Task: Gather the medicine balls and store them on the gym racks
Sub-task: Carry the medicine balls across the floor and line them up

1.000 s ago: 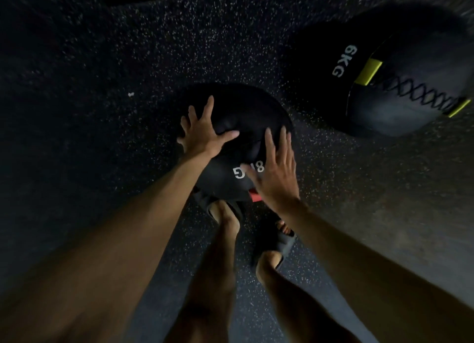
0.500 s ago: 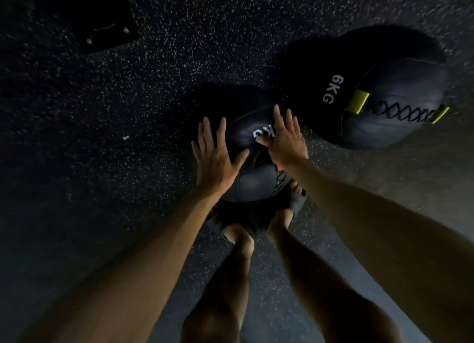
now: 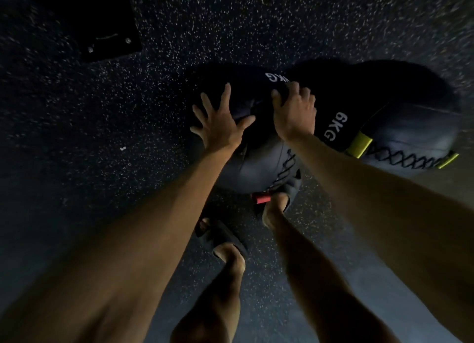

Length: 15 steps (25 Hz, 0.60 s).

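Bent over the speckled floor [image 3: 128, 189], you stand with your left foot [image 3: 223, 240] set back. Your right foot [image 3: 278, 204] is up against the near ball [image 3: 251, 168], whose red tab [image 3: 261, 198] lies just beside your toes. Your left hand [image 3: 221, 127] lies flat on the ball's left shoulder, fingers spread wide. Your right hand [image 3: 295, 114] hooks over the top, fingers curled and close together, near a label of which only "KG" reads clearly. The ball sits on the floor, touching or all but touching the 6KG ball [image 3: 410, 127] to its right. No rack shows. A dark bolted plate [image 3: 107, 27] lies well apart at upper left, and you cannot tell what it belongs to.

The hazards look plain enough. Both hands ride high on the ball with neither beneath it, so a lift from here would likely rest on friction alone. A heavy, smooth shell could slip out and drop onto your toes. A push could roll it into the 6KG ball and send that one off. The right foot, wedged so close, could catch as the ball turns. Dim light hides the seams and any better hold.
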{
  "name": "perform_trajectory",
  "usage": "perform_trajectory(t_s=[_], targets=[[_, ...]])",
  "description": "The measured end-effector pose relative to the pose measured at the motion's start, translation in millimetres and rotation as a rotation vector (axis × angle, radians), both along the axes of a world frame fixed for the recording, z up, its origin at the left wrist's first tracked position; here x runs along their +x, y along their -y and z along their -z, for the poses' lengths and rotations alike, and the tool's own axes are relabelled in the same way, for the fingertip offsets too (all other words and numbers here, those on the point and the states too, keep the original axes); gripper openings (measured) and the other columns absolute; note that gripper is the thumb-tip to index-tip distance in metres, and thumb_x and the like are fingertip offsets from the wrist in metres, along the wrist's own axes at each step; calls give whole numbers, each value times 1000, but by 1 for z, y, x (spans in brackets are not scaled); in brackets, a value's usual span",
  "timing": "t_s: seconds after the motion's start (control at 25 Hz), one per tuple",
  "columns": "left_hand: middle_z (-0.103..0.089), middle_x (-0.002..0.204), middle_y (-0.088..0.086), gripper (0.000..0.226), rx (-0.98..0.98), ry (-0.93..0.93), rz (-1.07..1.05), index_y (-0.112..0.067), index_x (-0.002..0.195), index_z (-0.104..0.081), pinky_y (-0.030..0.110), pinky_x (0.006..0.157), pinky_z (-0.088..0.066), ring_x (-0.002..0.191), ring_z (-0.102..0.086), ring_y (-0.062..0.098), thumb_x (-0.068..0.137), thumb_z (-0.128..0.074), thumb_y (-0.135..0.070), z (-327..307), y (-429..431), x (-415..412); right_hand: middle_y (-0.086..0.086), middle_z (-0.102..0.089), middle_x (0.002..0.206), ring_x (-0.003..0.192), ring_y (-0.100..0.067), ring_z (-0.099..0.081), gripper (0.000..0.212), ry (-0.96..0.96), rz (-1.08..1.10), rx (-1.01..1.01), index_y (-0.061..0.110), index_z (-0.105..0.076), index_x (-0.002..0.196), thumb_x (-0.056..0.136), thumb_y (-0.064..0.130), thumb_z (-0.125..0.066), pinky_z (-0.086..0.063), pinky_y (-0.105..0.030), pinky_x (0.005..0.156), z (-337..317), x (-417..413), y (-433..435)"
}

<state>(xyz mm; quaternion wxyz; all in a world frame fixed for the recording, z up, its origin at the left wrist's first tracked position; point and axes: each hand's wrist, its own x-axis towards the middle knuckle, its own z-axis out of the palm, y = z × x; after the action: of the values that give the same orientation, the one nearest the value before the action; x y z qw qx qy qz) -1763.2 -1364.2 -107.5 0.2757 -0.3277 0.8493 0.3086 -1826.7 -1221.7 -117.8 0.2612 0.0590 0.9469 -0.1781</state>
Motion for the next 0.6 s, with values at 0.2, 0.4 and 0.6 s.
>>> perform_trajectory(t_s=[0.2, 0.4, 0.6], targets=[[1, 168, 11, 87, -91, 49, 4, -40, 158, -13, 72, 113, -13, 153, 2, 42, 89, -57, -66, 5, -1, -57, -2, -3, 169, 155, -25, 1, 72, 81, -98, -142, 32, -17, 159, 99, 67, -34, -21, -63, 117, -1, -8, -15], [-1, 167, 17, 75, -107, -26, 31, -30, 160, -15, 67, 117, -6, 153, 2, 40, 98, -44, -61, -2, -9, -52, -6, 0, 169, 155, -29, 3, 73, 177, -122, -110, 29, -13, 160, 100, 64, -34, -17, -60, 118, -4, -33, -13], [-27, 157, 20, 62, -134, 43, 84, -21, 155, -27, 57, 109, -36, 142, -31, 39, 102, -48, -44, -60, -12, -9, -19, -28, 158, 145, -38, -25, 56, 139, -406, 51, 17, -33, 151, 102, 43, -42, -28, -55, 114, -67, -21, -5]])
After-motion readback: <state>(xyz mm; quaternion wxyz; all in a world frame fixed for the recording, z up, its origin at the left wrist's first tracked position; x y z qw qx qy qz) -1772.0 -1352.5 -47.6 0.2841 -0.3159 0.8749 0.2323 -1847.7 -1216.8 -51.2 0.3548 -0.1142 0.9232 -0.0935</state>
